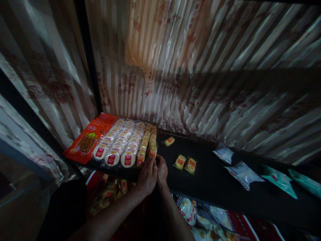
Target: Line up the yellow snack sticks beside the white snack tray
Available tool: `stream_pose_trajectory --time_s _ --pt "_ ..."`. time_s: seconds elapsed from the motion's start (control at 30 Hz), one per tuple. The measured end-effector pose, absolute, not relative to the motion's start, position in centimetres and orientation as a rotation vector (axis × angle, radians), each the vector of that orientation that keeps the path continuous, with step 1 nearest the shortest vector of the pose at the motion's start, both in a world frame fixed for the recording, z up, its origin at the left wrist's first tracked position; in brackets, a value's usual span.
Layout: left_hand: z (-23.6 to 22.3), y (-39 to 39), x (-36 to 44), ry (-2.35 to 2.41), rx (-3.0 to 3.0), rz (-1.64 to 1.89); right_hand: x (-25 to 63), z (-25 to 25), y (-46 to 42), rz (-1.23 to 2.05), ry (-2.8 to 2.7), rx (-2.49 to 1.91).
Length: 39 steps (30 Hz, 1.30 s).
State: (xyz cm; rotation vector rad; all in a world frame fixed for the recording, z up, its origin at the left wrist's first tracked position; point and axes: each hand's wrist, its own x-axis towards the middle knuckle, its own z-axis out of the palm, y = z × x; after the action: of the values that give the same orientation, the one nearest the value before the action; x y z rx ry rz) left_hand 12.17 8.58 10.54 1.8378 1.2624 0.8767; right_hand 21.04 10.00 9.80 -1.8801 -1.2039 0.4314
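Observation:
My left hand (147, 174) is closed at the front of a row of small yellow snack packets, its fingertips on the foremost packet (152, 150). Against it, my right hand (162, 169) curls its fingers; what they hold, if anything, is hidden. Left of the hands stands another row of yellow packets (141, 156), then several rows of round white crackers in clear wrap (128, 158) with red labels. Two yellow packets (180, 161) (190, 165) lie flat to the right, and a single one (169, 141) lies farther back.
Orange snack bags (86, 140) lie at the left end of the black shelf (160, 187). White packets (243, 174) and green packets (279, 179) lie to the right. Behind rises a ribbed wrapped wall (180, 83). Below, more bagged snacks (188, 211) fill a lower level.

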Motion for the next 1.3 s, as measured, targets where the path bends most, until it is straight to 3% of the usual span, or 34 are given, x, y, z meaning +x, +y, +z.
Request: stream_pose_trajectory --time_s 0.67,1.3 --pt "8.0 9.6 9.1 1.261 2.718 1.04 20.6 9.1 10.5 0.353 -1.246 -1.896" --pt "8.6 11.1 8.6 1.274 2.889 0.964 21.2 8.6 10.6 0.343 -1.316 -1.765"
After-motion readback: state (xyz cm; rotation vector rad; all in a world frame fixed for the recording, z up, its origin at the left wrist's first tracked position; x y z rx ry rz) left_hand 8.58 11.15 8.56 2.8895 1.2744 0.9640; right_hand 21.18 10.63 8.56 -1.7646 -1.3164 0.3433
